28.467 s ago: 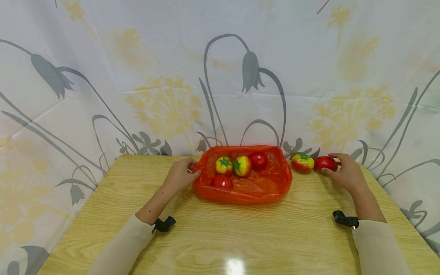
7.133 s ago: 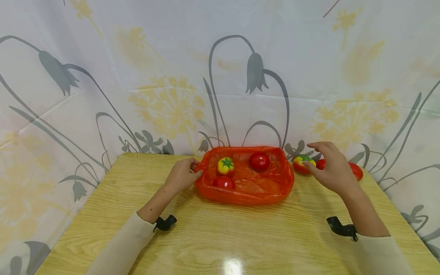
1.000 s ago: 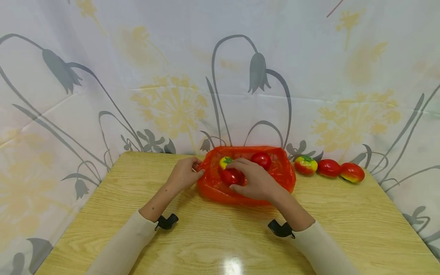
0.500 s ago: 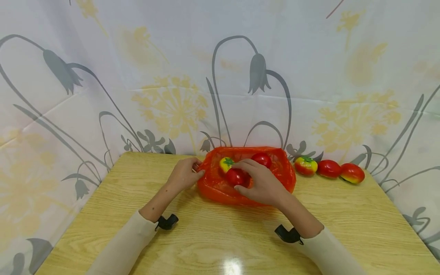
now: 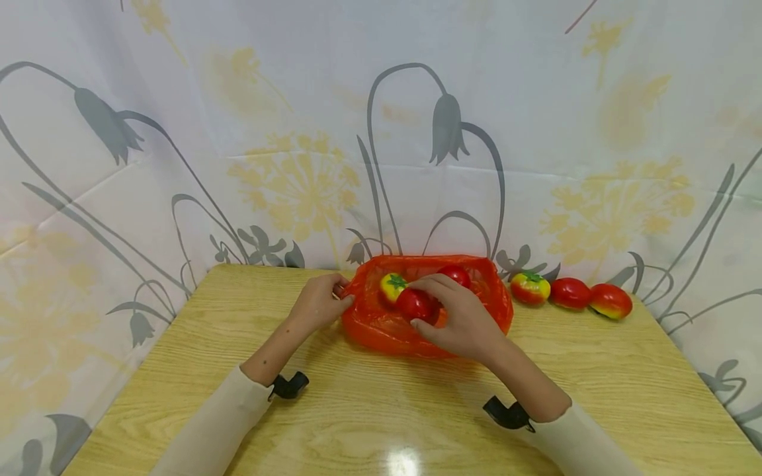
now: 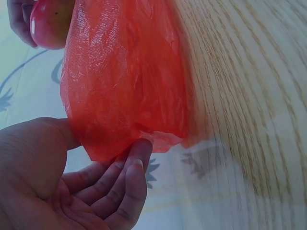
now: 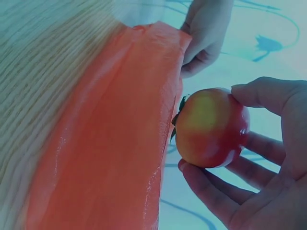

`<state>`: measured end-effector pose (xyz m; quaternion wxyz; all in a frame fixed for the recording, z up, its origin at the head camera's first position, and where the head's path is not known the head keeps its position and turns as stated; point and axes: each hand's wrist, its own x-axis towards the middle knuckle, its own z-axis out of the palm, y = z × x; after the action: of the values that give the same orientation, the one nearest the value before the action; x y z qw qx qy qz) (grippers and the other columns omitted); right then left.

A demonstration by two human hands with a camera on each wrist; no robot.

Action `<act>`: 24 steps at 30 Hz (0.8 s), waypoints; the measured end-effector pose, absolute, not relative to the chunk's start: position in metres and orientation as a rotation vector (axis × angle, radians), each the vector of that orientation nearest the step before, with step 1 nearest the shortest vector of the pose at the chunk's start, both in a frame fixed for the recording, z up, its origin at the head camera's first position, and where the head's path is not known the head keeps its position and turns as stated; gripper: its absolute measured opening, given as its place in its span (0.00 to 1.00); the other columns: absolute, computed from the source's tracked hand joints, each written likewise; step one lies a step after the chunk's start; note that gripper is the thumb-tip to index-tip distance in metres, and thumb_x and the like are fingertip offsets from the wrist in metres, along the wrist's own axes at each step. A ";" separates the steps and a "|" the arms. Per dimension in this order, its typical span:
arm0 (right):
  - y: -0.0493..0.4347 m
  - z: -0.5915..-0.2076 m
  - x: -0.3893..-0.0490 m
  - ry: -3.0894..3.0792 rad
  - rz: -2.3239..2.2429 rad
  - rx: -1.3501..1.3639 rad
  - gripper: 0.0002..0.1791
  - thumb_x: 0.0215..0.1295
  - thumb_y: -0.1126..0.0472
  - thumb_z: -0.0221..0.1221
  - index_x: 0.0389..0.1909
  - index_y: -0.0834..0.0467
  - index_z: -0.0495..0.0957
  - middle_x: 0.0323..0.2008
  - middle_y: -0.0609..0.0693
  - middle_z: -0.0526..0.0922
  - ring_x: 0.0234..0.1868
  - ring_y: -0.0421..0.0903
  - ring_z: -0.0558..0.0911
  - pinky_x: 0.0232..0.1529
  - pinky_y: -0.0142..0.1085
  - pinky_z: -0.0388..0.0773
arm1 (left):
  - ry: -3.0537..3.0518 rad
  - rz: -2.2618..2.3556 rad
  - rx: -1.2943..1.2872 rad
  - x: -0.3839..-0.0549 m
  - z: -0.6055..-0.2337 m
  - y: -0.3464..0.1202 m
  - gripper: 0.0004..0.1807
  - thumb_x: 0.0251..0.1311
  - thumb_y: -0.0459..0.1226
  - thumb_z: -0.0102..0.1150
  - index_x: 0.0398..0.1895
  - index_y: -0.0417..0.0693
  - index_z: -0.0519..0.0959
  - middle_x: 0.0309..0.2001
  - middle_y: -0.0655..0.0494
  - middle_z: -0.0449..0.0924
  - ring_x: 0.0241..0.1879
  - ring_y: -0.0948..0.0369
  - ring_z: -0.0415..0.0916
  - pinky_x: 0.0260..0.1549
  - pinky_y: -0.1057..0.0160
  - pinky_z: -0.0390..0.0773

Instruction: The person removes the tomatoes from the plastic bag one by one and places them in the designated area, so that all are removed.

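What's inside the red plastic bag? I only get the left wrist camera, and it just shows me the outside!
Observer: The head view shows two tomatoes, one yellow-and-red and one red, lying in the red plastic bag.
Child: Does the tomato in the right hand have anything green sticking out?
Observer: Yes, the right wrist view shows green leaves on its side facing the bag.
Child: Are there any more tomatoes?
Observer: Yes, in the head view three more tomatoes sit in a row on the table, right of the bag.
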<state>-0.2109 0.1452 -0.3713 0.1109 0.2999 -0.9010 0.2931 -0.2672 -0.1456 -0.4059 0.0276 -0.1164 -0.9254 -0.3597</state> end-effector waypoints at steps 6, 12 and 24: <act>0.148 -0.372 -0.207 -2.633 0.850 0.867 0.31 0.60 0.55 0.76 0.65 0.50 0.80 0.63 0.46 0.81 0.61 0.52 0.81 0.54 0.50 0.86 | -2.860 -1.115 -0.354 -0.267 -0.405 -0.145 0.13 0.66 0.37 0.69 0.49 0.39 0.86 0.36 0.51 0.85 0.33 0.58 0.80 0.31 0.63 0.84; 0.151 -0.369 -0.202 -2.622 0.866 0.850 0.32 0.59 0.57 0.77 0.65 0.52 0.79 0.64 0.47 0.81 0.61 0.53 0.81 0.53 0.50 0.87 | -2.857 -1.120 -0.353 -0.266 -0.404 -0.145 0.13 0.66 0.37 0.69 0.49 0.39 0.86 0.36 0.51 0.85 0.32 0.58 0.80 0.31 0.63 0.84; 0.161 -0.368 -0.197 -2.610 0.890 0.805 0.33 0.58 0.58 0.77 0.66 0.53 0.79 0.63 0.47 0.81 0.61 0.51 0.81 0.52 0.48 0.88 | -2.848 -1.119 -0.367 -0.266 -0.404 -0.146 0.12 0.66 0.37 0.69 0.48 0.39 0.86 0.35 0.52 0.85 0.31 0.58 0.80 0.30 0.63 0.83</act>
<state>-0.1969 0.1606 -0.3682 0.1342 0.2778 -0.9003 0.3069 -0.2658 -0.1456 -0.4039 0.0296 -0.1191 -0.9237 -0.3630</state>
